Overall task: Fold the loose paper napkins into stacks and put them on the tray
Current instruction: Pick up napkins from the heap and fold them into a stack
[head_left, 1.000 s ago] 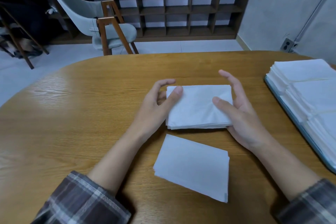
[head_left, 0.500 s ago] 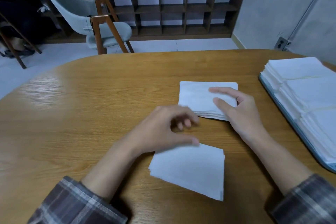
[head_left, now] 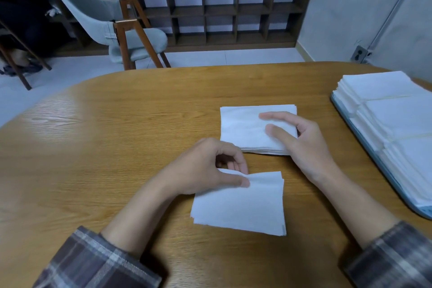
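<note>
Left hand (head_left: 205, 166) pinched the near top napkin (head_left: 252, 196), right hand (head_left: 306, 145) flat-fingered on the folded stack (head_left: 240, 128); lift-and-fold looked next.

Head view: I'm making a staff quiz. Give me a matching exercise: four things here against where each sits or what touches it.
1 far napkin stack
2 near napkin stack
3 tray
4 grey chair

a pinched by the left hand
b on the floor beyond the table
c touched by the right hand
d at the table's right edge

Pairs: 1-c, 2-a, 3-d, 4-b
</note>
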